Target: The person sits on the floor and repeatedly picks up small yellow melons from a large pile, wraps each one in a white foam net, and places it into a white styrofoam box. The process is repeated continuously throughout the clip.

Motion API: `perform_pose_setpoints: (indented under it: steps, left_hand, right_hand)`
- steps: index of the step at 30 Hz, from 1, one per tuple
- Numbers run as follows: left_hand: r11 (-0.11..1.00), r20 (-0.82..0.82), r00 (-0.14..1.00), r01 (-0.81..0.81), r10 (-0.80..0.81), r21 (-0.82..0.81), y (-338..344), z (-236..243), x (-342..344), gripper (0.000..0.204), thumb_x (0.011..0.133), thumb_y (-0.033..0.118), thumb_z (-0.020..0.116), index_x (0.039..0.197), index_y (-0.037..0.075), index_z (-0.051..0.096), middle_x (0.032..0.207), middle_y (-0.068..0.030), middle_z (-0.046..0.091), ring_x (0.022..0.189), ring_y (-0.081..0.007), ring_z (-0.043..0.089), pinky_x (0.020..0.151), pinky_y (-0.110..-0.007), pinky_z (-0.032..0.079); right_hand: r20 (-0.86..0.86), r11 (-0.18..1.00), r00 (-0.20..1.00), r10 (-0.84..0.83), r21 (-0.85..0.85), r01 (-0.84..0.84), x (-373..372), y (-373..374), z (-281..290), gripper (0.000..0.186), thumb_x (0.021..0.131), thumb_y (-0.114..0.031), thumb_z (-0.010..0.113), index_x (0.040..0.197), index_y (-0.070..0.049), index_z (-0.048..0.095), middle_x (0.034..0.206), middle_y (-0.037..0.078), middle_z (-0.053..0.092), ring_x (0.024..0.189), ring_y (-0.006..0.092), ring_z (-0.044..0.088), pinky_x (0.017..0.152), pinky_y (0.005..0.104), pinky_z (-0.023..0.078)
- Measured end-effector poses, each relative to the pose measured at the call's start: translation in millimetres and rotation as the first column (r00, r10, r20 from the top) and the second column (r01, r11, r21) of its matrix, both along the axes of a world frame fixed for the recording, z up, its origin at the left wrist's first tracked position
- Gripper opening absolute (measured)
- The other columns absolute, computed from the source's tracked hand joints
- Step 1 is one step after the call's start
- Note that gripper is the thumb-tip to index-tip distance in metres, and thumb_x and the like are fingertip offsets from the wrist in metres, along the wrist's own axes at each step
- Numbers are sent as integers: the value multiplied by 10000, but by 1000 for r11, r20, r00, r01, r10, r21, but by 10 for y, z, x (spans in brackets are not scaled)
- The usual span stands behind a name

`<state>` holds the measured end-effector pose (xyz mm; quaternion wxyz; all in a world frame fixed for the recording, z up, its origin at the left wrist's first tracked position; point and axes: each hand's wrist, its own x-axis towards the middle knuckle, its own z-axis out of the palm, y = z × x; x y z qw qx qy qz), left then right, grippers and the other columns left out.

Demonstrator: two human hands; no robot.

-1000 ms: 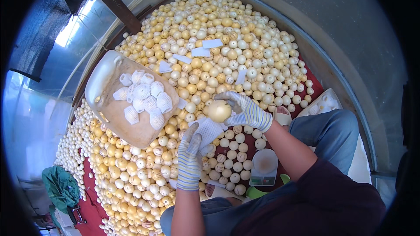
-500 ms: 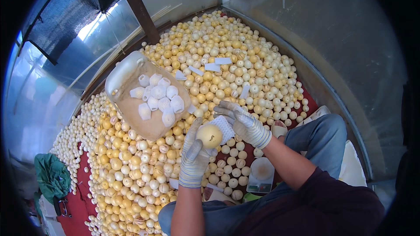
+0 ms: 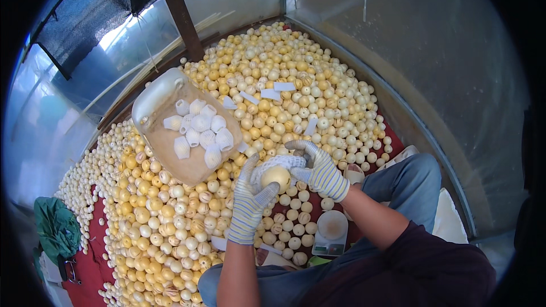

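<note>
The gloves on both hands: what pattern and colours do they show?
Grey-and-white stripes with yellowish flecks on the left hand and right hand; head view.

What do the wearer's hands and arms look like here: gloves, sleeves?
Both the left hand and the right hand wear knit work gloves, pale with fine darker stripes and ribbed cuffs at the wrist. The forearms are bare below the cuffs; a dark maroon sleeve starts near the right upper arm.

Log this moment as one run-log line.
left hand: holds fruit | right hand: pulls foam net over it | box: wrapped fruit inside
</note>
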<state>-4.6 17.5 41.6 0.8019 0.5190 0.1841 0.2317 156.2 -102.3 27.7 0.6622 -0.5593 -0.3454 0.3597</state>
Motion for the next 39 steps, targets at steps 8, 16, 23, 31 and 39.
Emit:
perform_pose_setpoints:
  steps: [8,16,23,31,39]
  left_hand:
    - [984,-221,960,-158,171,77,229,-491,41,672,778,-83,656,1390,-21,386,1252,-195,534,1063,-220,606,876,-286,541]
    - [768,-801,564,416,202,487,209,-583,-8,589,862,173,632,1391,10,428,1289,-242,559,1189,-310,568,1010,-368,462]
    - [655,-625,659,258,418,710,305,-418,-144,589,841,288,671,1327,-2,511,1254,-212,588,1018,-264,654,912,-364,517]
    - [686,-405,705,-158,582,710,705,-482,-393,496,858,226,674,1268,-25,552,1148,-200,641,936,-248,664,835,-369,540]
    - [748,-341,734,-333,588,573,724,-213,-443,401,884,121,652,1240,-42,565,1110,-170,649,885,-171,645,709,-286,549]
  right_hand:
    - [316,979,932,176,41,-199,-338,145,93,503,784,-97,675,1268,-68,543,1104,87,596,971,235,629,865,322,521]
    - [642,923,664,384,-264,-279,-270,358,-835,745,757,-225,779,1393,-52,431,1354,134,481,1271,318,446,1055,421,398]
    - [-568,660,812,-135,-662,-354,-281,65,-2377,688,770,-324,792,1311,-22,495,1227,148,575,1043,256,604,874,452,531]
    - [-628,978,761,165,5,-208,62,1285,-978,542,901,-346,667,1284,-3,496,1185,176,599,988,287,645,859,429,547]
    - [-149,928,989,-18,-370,-39,637,852,-1491,508,900,-266,664,1283,30,511,1075,142,655,896,193,670,784,324,571]
